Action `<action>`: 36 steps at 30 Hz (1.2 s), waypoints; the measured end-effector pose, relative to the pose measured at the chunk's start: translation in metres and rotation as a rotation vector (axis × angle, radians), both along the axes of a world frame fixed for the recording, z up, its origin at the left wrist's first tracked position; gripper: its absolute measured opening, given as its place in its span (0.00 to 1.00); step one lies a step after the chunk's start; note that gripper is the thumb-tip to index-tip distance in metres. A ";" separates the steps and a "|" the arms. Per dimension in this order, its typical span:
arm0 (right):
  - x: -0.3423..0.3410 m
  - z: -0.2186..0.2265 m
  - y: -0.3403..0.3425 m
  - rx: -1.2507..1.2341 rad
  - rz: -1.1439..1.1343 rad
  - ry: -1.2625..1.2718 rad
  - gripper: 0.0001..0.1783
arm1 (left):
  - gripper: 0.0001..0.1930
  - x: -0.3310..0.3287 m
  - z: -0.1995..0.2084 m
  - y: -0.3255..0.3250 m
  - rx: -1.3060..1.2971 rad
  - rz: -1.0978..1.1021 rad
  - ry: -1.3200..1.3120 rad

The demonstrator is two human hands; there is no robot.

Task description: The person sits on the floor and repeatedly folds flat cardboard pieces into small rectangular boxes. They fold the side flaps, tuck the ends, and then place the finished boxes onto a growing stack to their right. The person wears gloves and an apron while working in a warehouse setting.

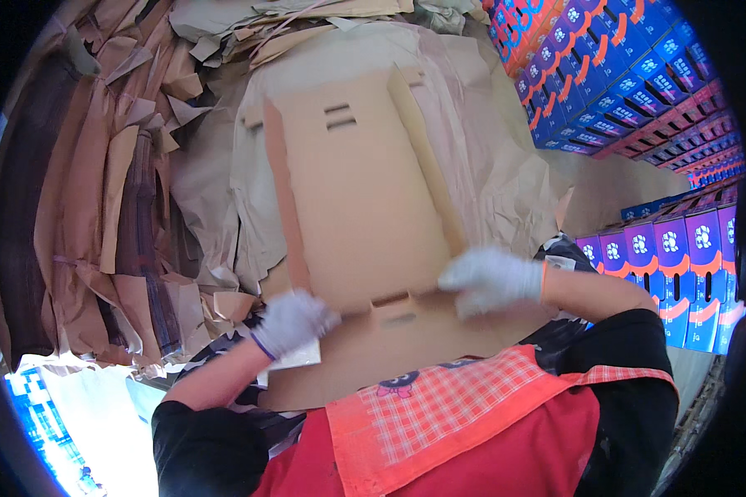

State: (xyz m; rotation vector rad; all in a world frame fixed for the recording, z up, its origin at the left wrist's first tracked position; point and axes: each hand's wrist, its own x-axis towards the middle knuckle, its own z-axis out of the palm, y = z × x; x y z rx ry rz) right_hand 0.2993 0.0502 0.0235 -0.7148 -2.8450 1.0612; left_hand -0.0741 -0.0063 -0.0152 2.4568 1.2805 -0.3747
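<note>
A partly folded brown cardboard box (365,207) lies before me, its long side walls standing up and slots cut near its far and near ends. My left hand (294,323), in a white glove, grips the near left corner at the fold. At the near right corner my right hand (493,282), gloved in white too, closes on the cardboard, its fingers over the edge. Between the hands runs a crease with a cut-out, and the near flap (414,340) spreads toward my body. Both hands are slightly blurred, and their fingertips are partly hidden.
Crumpled brown paper (506,174) lies under and around the box. Bundled flat cardboard stacks (133,224) stand along the left. On the right rise stacks of blue, purple and orange printed boxes (605,74), with another row (671,240) lower down.
</note>
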 end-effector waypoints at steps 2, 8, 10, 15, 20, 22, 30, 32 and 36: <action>-0.004 -0.006 -0.047 -0.362 0.090 -0.187 0.29 | 0.25 0.014 -0.012 -0.038 -0.411 -0.069 -0.117; -0.004 -0.048 -0.049 -0.514 0.229 -0.485 0.22 | 0.25 0.015 -0.011 -0.037 -0.836 -0.044 -0.267; -0.004 -0.056 -0.016 -0.394 0.149 -0.416 0.21 | 0.23 0.000 -0.011 -0.007 -0.827 0.018 -0.150; -0.011 -0.093 0.059 0.391 -0.378 0.141 0.30 | 0.26 -0.017 -0.055 0.045 0.371 0.353 0.008; -0.034 -0.170 0.065 -0.500 -1.215 0.661 0.36 | 0.35 -0.001 -0.110 0.052 0.073 1.159 -1.188; -0.025 -0.172 0.072 -0.899 -1.235 0.776 0.37 | 0.39 0.005 -0.116 0.047 -0.291 1.419 -1.871; 0.010 0.051 0.086 -0.366 -0.978 0.555 0.38 | 0.26 0.101 -0.130 0.018 -0.988 1.183 -2.424; -0.012 0.102 0.063 0.312 -0.788 0.272 0.41 | 0.17 0.146 -0.144 0.023 -1.413 1.127 -2.382; -0.060 0.127 0.015 0.710 -0.404 0.011 0.42 | 0.16 0.196 -0.143 0.027 -1.545 1.510 -1.905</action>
